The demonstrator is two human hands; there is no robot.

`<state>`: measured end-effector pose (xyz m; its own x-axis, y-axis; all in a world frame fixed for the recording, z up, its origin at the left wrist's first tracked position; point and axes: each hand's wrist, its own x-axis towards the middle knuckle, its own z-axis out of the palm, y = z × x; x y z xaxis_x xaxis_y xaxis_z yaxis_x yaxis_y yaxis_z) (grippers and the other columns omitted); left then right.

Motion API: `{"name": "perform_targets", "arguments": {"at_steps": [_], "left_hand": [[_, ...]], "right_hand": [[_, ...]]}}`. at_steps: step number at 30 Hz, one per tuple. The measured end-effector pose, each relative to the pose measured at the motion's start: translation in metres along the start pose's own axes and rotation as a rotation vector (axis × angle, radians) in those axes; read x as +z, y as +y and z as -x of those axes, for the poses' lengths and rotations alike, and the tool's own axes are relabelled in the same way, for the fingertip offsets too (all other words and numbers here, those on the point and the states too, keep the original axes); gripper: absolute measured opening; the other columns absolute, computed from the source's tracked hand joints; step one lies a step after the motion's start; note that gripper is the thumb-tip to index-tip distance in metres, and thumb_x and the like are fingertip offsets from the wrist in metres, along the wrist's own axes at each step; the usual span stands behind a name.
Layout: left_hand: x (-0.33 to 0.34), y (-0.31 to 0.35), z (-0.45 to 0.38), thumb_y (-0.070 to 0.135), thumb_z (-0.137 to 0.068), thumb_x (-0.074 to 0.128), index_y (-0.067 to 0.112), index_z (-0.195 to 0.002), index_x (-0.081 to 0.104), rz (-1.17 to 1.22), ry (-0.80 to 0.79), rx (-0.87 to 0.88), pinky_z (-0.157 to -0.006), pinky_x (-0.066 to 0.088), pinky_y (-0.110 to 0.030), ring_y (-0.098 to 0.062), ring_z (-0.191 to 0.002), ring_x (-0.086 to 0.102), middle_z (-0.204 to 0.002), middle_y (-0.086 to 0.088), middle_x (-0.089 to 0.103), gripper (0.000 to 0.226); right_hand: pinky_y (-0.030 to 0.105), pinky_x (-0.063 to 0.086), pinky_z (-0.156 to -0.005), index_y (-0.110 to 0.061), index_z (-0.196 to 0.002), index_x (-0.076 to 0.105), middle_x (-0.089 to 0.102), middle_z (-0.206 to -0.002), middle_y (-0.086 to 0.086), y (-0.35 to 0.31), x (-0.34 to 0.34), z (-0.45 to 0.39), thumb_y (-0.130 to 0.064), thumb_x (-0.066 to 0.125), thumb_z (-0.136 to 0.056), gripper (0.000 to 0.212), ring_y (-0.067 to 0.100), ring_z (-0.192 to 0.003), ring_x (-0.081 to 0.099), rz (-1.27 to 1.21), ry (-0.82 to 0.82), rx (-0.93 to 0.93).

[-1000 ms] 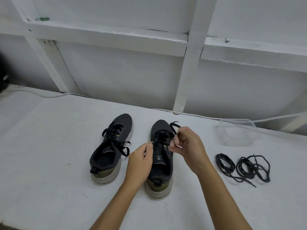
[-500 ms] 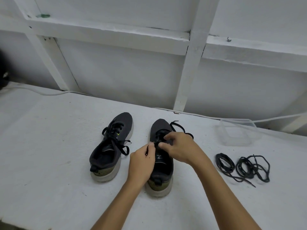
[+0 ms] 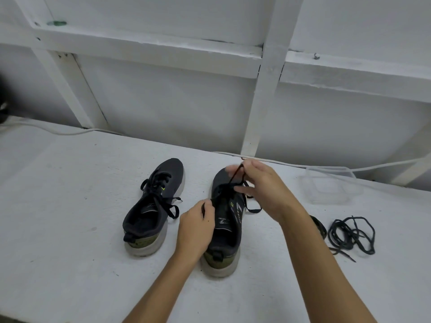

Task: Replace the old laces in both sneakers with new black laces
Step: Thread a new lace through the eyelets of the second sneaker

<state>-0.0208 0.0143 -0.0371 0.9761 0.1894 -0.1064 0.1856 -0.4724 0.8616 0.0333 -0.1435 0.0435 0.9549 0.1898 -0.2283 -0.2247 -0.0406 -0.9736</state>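
White surface (image 3: pixel 70 252), back wall edge: right sneaker (image 3: pixel 225 229), centre; right hand (image 3: pixel 263 190) pinches old lace (image 3: pixel 235 177), left hand (image 3: pixel 196 229) grips the collar. New laces (image 3: pixel 349 234), right. Advice: draw lace straight upward, shoe braced.

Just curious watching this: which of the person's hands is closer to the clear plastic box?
The right. The right hand is over the toe end of the nearer sneaker, just left of the clear plastic box; the left hand is further left, by that sneaker's side.

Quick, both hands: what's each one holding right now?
Left hand: grips the right sneaker at its collar.
Right hand: pinches that sneaker's old lace, pulling it up.
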Motion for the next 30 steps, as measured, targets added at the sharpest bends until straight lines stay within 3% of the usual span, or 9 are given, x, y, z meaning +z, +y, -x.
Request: {"name": "perform_targets", "arguments": {"at_steps": [3,6,9,14,18,22,24,27,30], "left_hand": [[0.000,-0.002,-0.001,0.028,-0.103,0.048,0.024,-0.120,0.069,0.007,0.040,0.123,-0.064,0.041,-0.009,0.002,-0.069,0.059,-0.078,0.013,0.066,0.027],[0.000,0.000,0.003,0.027,-0.101,0.055,0.022,-0.116,0.073,-0.014,0.077,0.179,-0.060,0.041,-0.006,0.005,-0.069,0.060,-0.073,0.017,0.066,0.024],[0.000,0.000,0.004,0.028,-0.099,0.057,0.025,-0.107,0.075,-0.031,0.097,0.173,-0.061,0.046,-0.010,0.003,-0.075,0.062,-0.074,0.017,0.069,0.020],[0.003,0.000,0.003,0.027,-0.099,0.057,0.021,-0.103,0.075,-0.023,0.134,0.125,-0.055,0.044,-0.014,-0.006,-0.066,0.059,-0.064,0.011,0.063,0.019],[0.003,-0.001,0.004,0.027,-0.099,0.058,0.021,-0.105,0.075,-0.023,0.151,0.130,-0.051,0.041,-0.012,-0.006,-0.060,0.057,-0.062,0.010,0.062,0.019],[0.003,-0.001,0.003,0.025,-0.098,0.058,0.021,-0.101,0.075,-0.022,0.157,0.132,-0.054,0.043,-0.018,-0.009,-0.061,0.056,-0.061,0.007,0.061,0.017],[0.005,-0.002,0.001,0.025,-0.098,0.057,0.023,-0.092,0.072,-0.034,0.158,0.124,-0.052,0.041,-0.020,-0.014,-0.056,0.052,-0.057,0.005,0.056,0.017],[0.005,-0.003,0.000,0.023,-0.099,0.054,0.026,-0.078,0.061,-0.060,0.151,0.117,-0.047,0.034,-0.018,-0.012,-0.047,0.039,-0.050,0.007,0.041,0.022],[0.006,-0.005,-0.001,0.024,-0.099,0.053,0.024,-0.080,0.063,-0.064,0.158,0.112,-0.047,0.035,-0.016,-0.010,-0.049,0.042,-0.049,0.008,0.041,0.021]], "right_hand": [[0.041,0.056,-0.090,-0.005,-0.098,0.056,0.070,-0.076,0.008,0.015,0.004,0.002,-0.032,0.043,-0.108,0.031,0.018,-0.091,0.075,-0.159,0.082,0.113],[0.034,0.054,-0.074,-0.012,-0.084,0.057,0.064,-0.065,-0.003,0.032,0.003,0.004,-0.044,0.062,-0.097,0.035,0.009,-0.063,0.065,0.249,0.208,0.082],[0.019,0.045,-0.066,-0.024,-0.088,0.072,0.070,-0.083,-0.013,0.040,0.007,0.007,-0.053,0.074,-0.085,0.029,0.003,-0.079,0.065,0.625,0.079,0.087],[0.017,0.040,-0.054,-0.019,-0.087,0.071,0.068,-0.082,-0.005,0.034,0.014,-0.001,-0.030,0.064,-0.098,0.016,0.009,-0.068,0.060,0.805,0.070,0.101],[0.017,0.041,-0.071,-0.023,-0.116,0.069,0.060,-0.105,-0.011,0.034,0.010,-0.003,-0.030,0.066,-0.097,0.021,0.008,-0.088,0.057,0.829,0.067,0.103],[0.017,0.041,-0.057,-0.023,-0.087,0.069,0.067,-0.085,-0.007,0.033,0.006,-0.001,-0.025,0.063,-0.098,0.012,0.007,-0.072,0.061,0.879,-0.016,0.098],[0.022,0.044,-0.061,-0.022,-0.086,0.066,0.064,-0.076,-0.005,0.029,0.001,-0.002,-0.026,0.060,-0.100,0.016,0.009,-0.067,0.058,0.697,-0.084,0.084],[0.023,0.041,-0.057,-0.019,-0.082,0.063,0.054,-0.067,-0.003,0.011,-0.016,0.001,-0.019,0.063,-0.098,0.016,0.011,-0.063,0.050,0.043,-0.045,-0.012],[0.020,0.037,-0.052,-0.018,-0.081,0.060,0.066,-0.086,-0.001,-0.008,-0.032,0.007,-0.017,0.056,-0.095,0.014,0.011,-0.064,0.047,-0.498,0.082,-0.084]]}}
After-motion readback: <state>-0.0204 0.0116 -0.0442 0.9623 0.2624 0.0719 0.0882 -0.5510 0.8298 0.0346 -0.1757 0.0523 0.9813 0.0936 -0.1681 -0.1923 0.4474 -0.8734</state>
